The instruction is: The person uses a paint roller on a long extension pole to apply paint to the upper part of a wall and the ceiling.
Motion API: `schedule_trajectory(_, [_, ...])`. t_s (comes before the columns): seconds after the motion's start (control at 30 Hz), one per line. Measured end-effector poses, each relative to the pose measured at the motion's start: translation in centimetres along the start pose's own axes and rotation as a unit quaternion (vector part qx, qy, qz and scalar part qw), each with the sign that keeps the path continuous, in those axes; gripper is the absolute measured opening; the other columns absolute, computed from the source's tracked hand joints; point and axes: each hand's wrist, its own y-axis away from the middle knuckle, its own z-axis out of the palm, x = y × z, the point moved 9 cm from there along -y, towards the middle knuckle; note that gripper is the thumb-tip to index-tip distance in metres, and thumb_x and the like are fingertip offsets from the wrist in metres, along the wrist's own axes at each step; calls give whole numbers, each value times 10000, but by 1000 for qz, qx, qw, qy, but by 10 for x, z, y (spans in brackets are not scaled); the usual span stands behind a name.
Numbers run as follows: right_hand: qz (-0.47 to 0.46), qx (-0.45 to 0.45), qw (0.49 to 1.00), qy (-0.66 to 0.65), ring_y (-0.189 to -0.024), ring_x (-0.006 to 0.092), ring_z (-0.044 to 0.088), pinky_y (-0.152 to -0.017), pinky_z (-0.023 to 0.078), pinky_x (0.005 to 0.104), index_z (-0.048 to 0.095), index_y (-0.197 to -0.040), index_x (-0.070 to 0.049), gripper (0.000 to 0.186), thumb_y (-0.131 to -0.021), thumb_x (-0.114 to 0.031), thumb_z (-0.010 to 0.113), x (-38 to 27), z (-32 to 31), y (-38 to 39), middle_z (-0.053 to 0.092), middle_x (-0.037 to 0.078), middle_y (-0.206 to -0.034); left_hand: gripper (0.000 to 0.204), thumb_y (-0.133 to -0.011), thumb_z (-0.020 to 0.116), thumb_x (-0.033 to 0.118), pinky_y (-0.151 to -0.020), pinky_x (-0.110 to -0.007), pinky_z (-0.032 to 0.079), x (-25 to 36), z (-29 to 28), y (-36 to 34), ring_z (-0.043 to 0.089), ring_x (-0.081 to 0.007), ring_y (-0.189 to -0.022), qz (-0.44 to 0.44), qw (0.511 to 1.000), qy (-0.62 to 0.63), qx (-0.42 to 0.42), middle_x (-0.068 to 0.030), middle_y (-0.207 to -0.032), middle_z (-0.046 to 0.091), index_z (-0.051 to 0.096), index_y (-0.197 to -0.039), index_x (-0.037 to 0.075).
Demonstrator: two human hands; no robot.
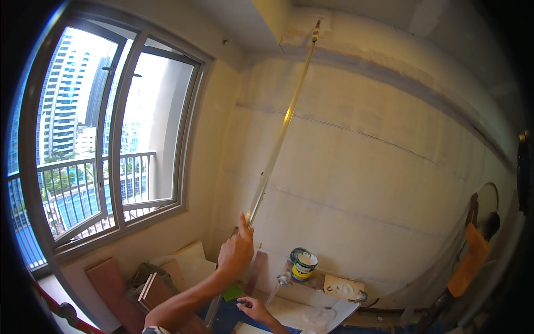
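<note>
A long metal pole [285, 125] slants up from the lower middle to the top of the wall. My left hand [236, 250] is closed around its lower part, with the index finger stretched along it. A small, narrow, brush-like head [316, 32] on the pole's far end meets the wall band below the ceiling. Lower down and to the right, my right hand [256, 309] is apart from the pole. Its fingers are pinched together, and what they hold, if anything, is too small to make out. A green piece [232, 293] lies just beyond it.
An open paint bucket [303, 267] stands by the wall, beside a board [345, 288] smeared with white paste. Wooden panels [114, 292] lean at lower left below an open window [117, 128]. At far right, a person in an orange top [467, 261] has an arm raised to the wall.
</note>
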Motion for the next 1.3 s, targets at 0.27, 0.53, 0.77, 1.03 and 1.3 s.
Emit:
schedule_trajectory(0.27, [5, -12, 1000, 8, -731, 90, 592, -682, 493, 250, 656, -1108, -15, 311, -878, -220, 686, -3, 8, -5, 666, 47, -816, 545, -1018, 381, 286, -505, -468, 523, 26, -57, -85, 645, -375, -577, 21, 994, 69, 83, -214, -634, 632, 283, -1425, -63])
schedule_trajectory(0.53, [16, -30, 999, -20, -703, 93, 596, -671, 492, 245, 655, -1110, -14, 322, -886, -243, 687, 23, 12, 1, 673, 42, -804, 559, -1012, 402, 280, -515, -450, 531, 23, -12, 18, 651, -352, -561, -8, 1000, 15, -24, -207, -620, 634, 277, -1422, -79])
schedule_trajectory(0.77, [34, -18, 999, -12, -758, 77, 593, -690, 475, 218, 633, -1142, 0, 323, -923, -237, 652, -25, 8, -16, 656, 29, -833, 558, -1014, 397, 262, -534, -462, 532, 42, -52, -65, 644, -378, -573, 36, 992, 93, 73, -216, -640, 636, 256, -1425, -87])
schedule_trajectory(1.03, [25, -36, 999, -7, -751, 79, 596, -680, 477, 225, 636, -1138, -1, 315, -917, -224, 657, -13, 13, -1, 658, 35, -825, 564, -1017, 377, 288, -568, -475, 534, 32, -3, 4, 646, -390, -596, -7, 998, 59, -28, -208, -631, 632, 247, -1448, -51])
schedule_trajectory(1.3, [-5, -20, 999, -27, -721, 84, 582, -670, 481, 230, 646, -1124, -15, 310, -891, -216, 681, -13, 13, -3, 657, 23, -804, 563, -1020, 369, 290, -559, -482, 530, 52, -46, -77, 651, -386, -613, 22, 995, 84, 53, -218, -655, 636, 245, -1447, -56])
